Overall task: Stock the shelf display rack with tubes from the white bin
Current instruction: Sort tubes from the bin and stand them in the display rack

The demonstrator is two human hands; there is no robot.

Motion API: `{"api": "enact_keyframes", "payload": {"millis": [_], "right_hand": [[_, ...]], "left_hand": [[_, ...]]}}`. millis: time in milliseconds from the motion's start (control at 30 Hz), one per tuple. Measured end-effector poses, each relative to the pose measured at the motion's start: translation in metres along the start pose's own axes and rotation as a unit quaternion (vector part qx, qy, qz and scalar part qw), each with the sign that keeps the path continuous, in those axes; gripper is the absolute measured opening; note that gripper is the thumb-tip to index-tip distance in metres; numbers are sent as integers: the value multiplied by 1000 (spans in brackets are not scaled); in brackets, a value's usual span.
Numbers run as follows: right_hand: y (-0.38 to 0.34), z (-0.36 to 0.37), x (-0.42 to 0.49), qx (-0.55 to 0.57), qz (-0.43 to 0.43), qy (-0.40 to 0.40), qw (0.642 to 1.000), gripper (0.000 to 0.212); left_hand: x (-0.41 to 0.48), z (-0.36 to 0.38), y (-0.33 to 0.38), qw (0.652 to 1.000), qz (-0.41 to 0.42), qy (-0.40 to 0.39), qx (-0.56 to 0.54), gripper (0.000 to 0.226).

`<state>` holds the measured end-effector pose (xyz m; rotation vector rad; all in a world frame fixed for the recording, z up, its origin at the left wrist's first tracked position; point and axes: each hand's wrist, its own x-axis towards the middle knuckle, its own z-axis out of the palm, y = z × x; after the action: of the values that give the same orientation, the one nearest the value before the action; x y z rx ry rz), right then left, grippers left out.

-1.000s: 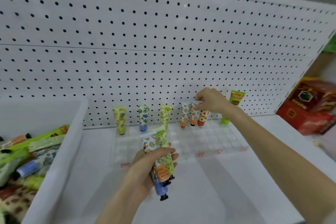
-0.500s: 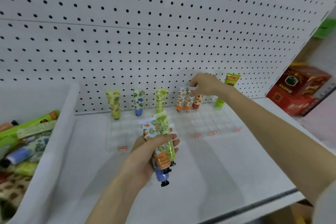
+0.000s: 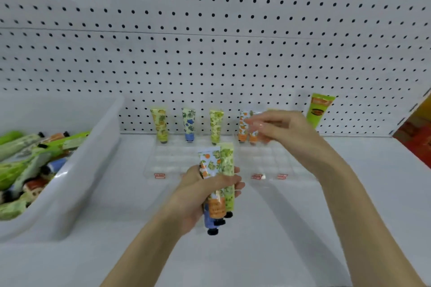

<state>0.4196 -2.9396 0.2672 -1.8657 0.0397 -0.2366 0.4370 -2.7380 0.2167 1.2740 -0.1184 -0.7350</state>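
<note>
On the left sits the white bin (image 3: 77,193), its near wall curving toward me, piled with loose tubes (image 3: 30,161) lying every which way. Most are green, one has a blue end, and a few black caps poke out. The bin's left part runs out of the picture. On the shelf (image 3: 291,240), against the pegboard (image 3: 210,42), stands the clear display rack (image 3: 172,161), a grid of small cells so transparent that its edges are hard to trace, with little red labels (image 3: 159,176) along its front. In its back row stand a yellow tube (image 3: 159,124), a blue-flowered tube (image 3: 189,123), a lime tube (image 3: 216,126) and two orange tubes (image 3: 243,126) side by side, all upright with their caps down. The left hand (image 3: 198,193) hovers in front of the rack, fingers wrapped round a bundle of tubes (image 3: 217,165), three at least, black caps pointing down. The right hand (image 3: 289,130) is just in front of the orange pair, its fingers loosely bent and smeared by blur. I cannot tell whether they pinch anything, and they cover whatever stands to the right of that pair. A taller green tube (image 3: 318,109) shows past the hand by the pegboard, its lower end hidden. A red box (image 3: 417,142) is cut off at the right edge.
</note>
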Motion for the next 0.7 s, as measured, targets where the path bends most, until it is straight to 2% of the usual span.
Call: {"api": "enact_keyframes", "payload": {"millis": [100, 267, 333, 400, 467, 533, 700], "right_hand": [[26, 5, -11, 43, 19, -49, 998, 14], [65, 2, -15, 142, 64, -39, 987, 15], [78, 5, -19, 229, 96, -55, 967, 14], [83, 5, -24, 304, 113, -68, 943, 27], [85, 5, -26, 319, 112, -63, 939, 26], [85, 7, -27, 308, 110, -61, 943, 14], [90, 11, -24, 272, 130, -32, 953, 9]], "left_hand": [[12, 21, -13, 1000, 5, 25, -1, 20], [32, 46, -33, 998, 17, 51, -17, 21], [37, 53, -40, 997, 27, 57, -33, 22], [40, 58, -46, 996, 37, 57, -60, 26], [41, 60, -51, 994, 43, 53, -80, 28], [42, 61, -54, 993, 48, 53, -90, 29], [44, 60, -54, 997, 45, 44, -42, 24]]}}
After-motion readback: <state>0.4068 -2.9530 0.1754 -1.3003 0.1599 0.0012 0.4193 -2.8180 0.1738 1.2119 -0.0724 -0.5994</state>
